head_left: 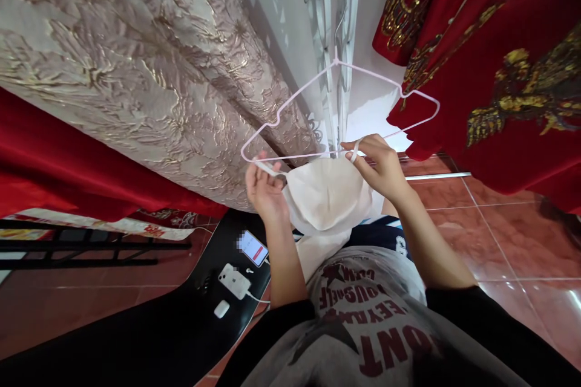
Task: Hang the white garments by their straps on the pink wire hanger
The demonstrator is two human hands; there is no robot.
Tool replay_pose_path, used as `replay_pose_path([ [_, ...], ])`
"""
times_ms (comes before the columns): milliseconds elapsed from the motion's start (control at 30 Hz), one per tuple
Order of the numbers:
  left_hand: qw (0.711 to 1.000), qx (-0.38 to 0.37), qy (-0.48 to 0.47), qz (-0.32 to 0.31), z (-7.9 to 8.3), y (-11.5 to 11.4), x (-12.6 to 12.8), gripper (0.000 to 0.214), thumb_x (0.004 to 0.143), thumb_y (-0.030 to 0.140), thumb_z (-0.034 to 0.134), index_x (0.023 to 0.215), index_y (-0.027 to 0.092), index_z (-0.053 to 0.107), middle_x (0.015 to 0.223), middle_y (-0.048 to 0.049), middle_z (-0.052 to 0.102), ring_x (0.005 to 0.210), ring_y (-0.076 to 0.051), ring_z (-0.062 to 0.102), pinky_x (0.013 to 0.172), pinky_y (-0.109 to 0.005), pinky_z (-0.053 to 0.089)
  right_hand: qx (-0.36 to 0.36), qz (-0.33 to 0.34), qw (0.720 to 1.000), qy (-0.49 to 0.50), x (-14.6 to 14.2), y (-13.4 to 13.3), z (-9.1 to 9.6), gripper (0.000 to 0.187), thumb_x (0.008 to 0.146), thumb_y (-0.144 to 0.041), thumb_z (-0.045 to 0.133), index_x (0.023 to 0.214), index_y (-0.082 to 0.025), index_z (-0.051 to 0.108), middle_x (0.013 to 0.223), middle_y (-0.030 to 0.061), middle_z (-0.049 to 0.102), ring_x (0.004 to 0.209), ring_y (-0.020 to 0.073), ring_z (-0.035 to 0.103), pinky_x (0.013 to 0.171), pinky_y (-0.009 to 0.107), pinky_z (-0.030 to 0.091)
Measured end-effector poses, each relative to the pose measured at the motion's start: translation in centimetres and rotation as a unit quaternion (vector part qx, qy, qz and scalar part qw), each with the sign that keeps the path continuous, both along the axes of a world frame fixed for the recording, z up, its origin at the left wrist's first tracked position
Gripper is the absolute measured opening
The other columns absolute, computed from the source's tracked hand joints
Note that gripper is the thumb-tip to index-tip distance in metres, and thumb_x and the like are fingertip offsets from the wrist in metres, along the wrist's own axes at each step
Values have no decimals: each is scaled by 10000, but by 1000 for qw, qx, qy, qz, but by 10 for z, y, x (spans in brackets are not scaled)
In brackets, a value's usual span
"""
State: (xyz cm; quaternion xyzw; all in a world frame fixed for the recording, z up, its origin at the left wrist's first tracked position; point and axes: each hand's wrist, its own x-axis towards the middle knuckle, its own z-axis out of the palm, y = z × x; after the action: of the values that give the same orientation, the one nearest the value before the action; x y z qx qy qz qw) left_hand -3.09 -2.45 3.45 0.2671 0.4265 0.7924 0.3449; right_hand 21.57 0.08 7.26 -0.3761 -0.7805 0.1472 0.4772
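Note:
A pink wire hanger (pixel 303 87) hangs in front of me by its metal hook, its lower bar level with my hands. Below that bar, a cream garment with thin straps (pixel 329 190) droops toward my lap. My left hand (pixel 267 190), palm up with fingers curled, has one white strap across its fingers near the hanger's left corner. The other strap loops round the fingers of my right hand (pixel 379 166), whose thumb and index finger are close together by the lower bar. Whether the straps are around the hanger bar is hard to make out.
To the left hangs a pale embossed curtain (pixel 149 72); red gold-trimmed fabric (pixel 508 84) hangs at right. A white metal rack (pixel 347 24) stands ahead. On a black surface (pixel 190 314) at lower left lie a lit phone (pixel 253 249), another phone (pixel 234 282) and a white earbud case (pixel 221 309).

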Motion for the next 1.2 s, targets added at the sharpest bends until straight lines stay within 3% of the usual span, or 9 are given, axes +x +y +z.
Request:
replay_pose_path([
  [133, 994, 47, 72, 75, 13, 6, -25, 275, 800, 247, 809, 1069, 242, 754, 1428, -103, 719, 602, -57, 648, 398, -151, 329, 6, 1, 1000, -2, 4, 1, 0, 270, 1047, -422, 588, 1115, -289, 813, 963, 50, 804, 921, 248, 702, 911, 451, 510],
  [333, 956, 42, 287, -37, 64, 20, -34, 286, 778, 244, 877, 1059, 221, 827, 1176, -89, 807, 866, -187, 760, 560, -231, 606, 4, -7, 1000, -18, 4, 0, -5, 274, 1028, -453, 611, 1111, -272, 799, 1008, 66, 799, 945, 254, 691, 925, 462, 500],
  [467, 913, 24, 391, -114, 91, 25, -27, 276, 855, 191, 811, 1125, 243, 829, 1093, -63, 791, 620, -105, 690, 501, -201, 557, 15, -24, 999, -20, 1, -2, -8, 274, 1026, -450, 612, 1099, -263, 799, 971, 76, 775, 933, 260, 663, 898, 453, 493],
  [567, 903, 20, 402, -150, 97, 33, -18, 181, 875, 225, 807, 1055, 224, 799, 949, -28, 738, 560, -82, 630, 464, -175, 501, 16, -24, 999, -15, 0, -3, -9, 267, 1029, -441, 610, 1100, -265, 797, 958, 70, 765, 927, 256, 650, 889, 441, 485],
  [667, 925, 5, 362, -120, 85, 41, -15, 159, 891, 314, 816, 980, 208, 738, 946, -25, 699, 572, -78, 620, 456, -170, 456, 13, -17, 1000, -21, 0, -4, -11, 257, 1034, -417, 600, 1108, -265, 794, 940, 67, 755, 925, 255, 646, 878, 438, 484],
  [833, 984, 31, 169, 38, 41, 38, -2, 385, 849, 425, 842, 1113, 239, 633, 1200, -67, 674, 700, -111, 691, 474, -183, 417, 10, -30, 999, -29, 1, -2, -13, 262, 1035, -424, 593, 1115, -279, 797, 954, 71, 755, 949, 269, 657, 910, 468, 489],
  [1033, 993, 6, 16, 118, 6, 21, 47, 521, 881, 365, 773, 1346, 326, 541, 1630, -110, 481, 948, -137, 703, 540, -187, 408, 27, -34, 999, -20, 2, -3, -15, 276, 1047, -395, 572, 1180, -291, 790, 995, 77, 765, 1004, 276, 672, 933, 481, 503],
  [1100, 995, -17, -17, 93, 2, 19, 58, 490, 885, 363, 776, 1326, 306, 571, 1607, -117, 518, 1129, -170, 701, 689, -201, 498, 28, -32, 999, -24, -2, -5, -15, 283, 1046, -394, 570, 1202, -295, 784, 1020, 83, 771, 1013, 283, 681, 933, 493, 517],
  [1200, 999, -14, -15, -33, 1, 19, 63, 319, 924, 437, 759, 1140, 221, 668, 1329, -123, 715, 1250, -188, 682, 960, -262, 530, 32, -39, 998, -24, -8, -9, -15, 285, 1036, -394, 580, 1213, -300, 783, 1022, 87, 773, 1016, 291, 689, 933, 513, 539],
])
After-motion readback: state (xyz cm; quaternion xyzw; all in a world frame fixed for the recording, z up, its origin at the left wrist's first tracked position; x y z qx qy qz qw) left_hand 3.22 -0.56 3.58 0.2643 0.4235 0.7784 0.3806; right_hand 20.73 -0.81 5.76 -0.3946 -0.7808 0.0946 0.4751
